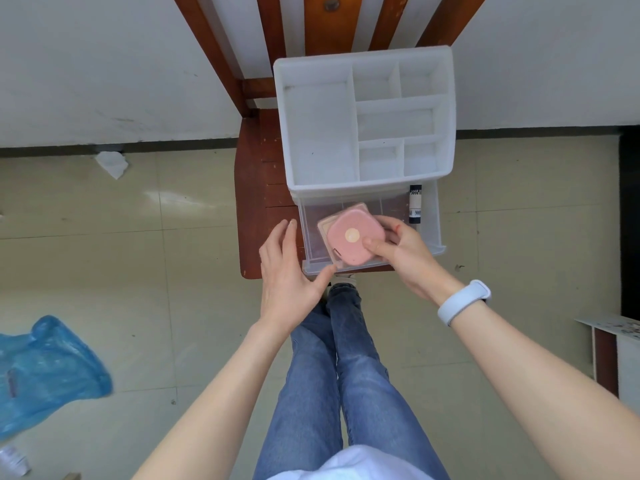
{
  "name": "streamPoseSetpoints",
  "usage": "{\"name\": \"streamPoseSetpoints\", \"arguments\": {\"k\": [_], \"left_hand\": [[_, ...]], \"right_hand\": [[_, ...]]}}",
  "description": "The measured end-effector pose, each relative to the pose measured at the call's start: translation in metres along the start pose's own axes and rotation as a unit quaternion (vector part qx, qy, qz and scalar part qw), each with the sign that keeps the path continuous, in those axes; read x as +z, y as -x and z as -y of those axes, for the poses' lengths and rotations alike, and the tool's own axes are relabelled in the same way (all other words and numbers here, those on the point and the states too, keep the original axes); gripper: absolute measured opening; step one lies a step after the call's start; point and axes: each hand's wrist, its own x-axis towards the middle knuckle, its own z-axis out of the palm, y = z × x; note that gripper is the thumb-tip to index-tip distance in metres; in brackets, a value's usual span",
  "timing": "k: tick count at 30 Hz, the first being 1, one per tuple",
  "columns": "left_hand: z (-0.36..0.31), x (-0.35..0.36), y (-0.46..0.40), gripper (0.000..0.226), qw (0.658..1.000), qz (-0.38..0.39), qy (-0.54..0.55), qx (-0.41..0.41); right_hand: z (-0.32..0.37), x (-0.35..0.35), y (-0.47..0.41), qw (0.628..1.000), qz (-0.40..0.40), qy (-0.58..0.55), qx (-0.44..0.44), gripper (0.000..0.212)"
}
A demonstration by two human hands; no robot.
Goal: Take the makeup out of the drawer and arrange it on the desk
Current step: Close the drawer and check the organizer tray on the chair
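Note:
A white plastic organizer (367,119) with several open top compartments stands on a wooden chair (258,188). Its clear drawer (433,216) is pulled out toward me. My right hand (403,251) grips a pink square compact (353,237) over the drawer, thumb on its lid and fingers behind it. My left hand (287,275) is spread with straight fingers at the drawer's front left corner, thumb touching the front edge. A black and beige tube (415,204) lies along the drawer's right side.
The chair's back slats (277,29) rise against a white wall. A blue plastic bag (45,368) lies on the tiled floor at the left, crumpled paper (111,163) near the wall. A small stand (609,344) sits at the right edge. My jeans-clad legs (332,375) are below.

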Motion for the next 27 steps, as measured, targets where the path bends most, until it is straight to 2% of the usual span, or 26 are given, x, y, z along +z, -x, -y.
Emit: {"name": "streamPoseSetpoints", "arguments": {"k": [2, 5, 7, 9, 12, 13, 15, 17, 19, 22, 27], "left_hand": [[-0.007, -0.009, 0.001, 0.093, 0.988, 0.021, 0.141, -0.056], [-0.016, -0.018, 0.000, 0.094, 0.921, 0.093, 0.347, -0.151], [-0.021, -0.018, -0.002, 0.090, 0.896, 0.108, 0.396, -0.172], [-0.025, -0.017, -0.005, 0.076, 0.901, 0.077, 0.392, -0.170], [-0.028, -0.018, -0.008, 0.060, 0.918, 0.024, 0.363, -0.157], [-0.027, -0.020, -0.008, 0.058, 0.923, 0.015, 0.355, -0.151], [-0.023, -0.027, -0.008, 0.057, 0.932, -0.001, 0.333, -0.142], [-0.017, -0.033, -0.007, 0.059, 0.939, -0.019, 0.311, -0.145], [-0.010, -0.039, -0.006, 0.060, 0.940, -0.036, 0.299, -0.160], [0.000, -0.043, -0.003, 0.059, 0.937, -0.053, 0.290, -0.185], [0.007, -0.043, 0.004, 0.058, 0.929, -0.067, 0.297, -0.213]], "right_hand": [[-0.001, -0.003, 0.009, 0.998, 0.028, -0.049, -0.007, 0.042], [0.001, 0.000, 0.020, 0.989, 0.077, -0.124, -0.011, 0.044], [0.003, 0.007, 0.025, 0.990, 0.088, -0.103, -0.024, 0.049], [0.003, 0.014, 0.027, 0.993, 0.084, -0.077, -0.038, 0.051], [0.001, 0.021, 0.028, 0.996, 0.065, -0.039, -0.053, 0.041], [0.001, 0.020, 0.027, 0.997, 0.029, 0.014, -0.064, 0.039], [-0.001, 0.014, 0.020, 0.983, -0.092, 0.139, -0.081, 0.040], [-0.001, 0.005, 0.008, 0.950, -0.196, 0.229, -0.079, 0.041], [-0.001, -0.002, -0.006, 0.917, -0.243, 0.308, -0.070, 0.043], [0.002, -0.002, -0.029, 0.881, -0.261, 0.393, -0.041, 0.048], [0.003, 0.004, -0.054, 0.860, -0.238, 0.452, 0.004, 0.038]]}}
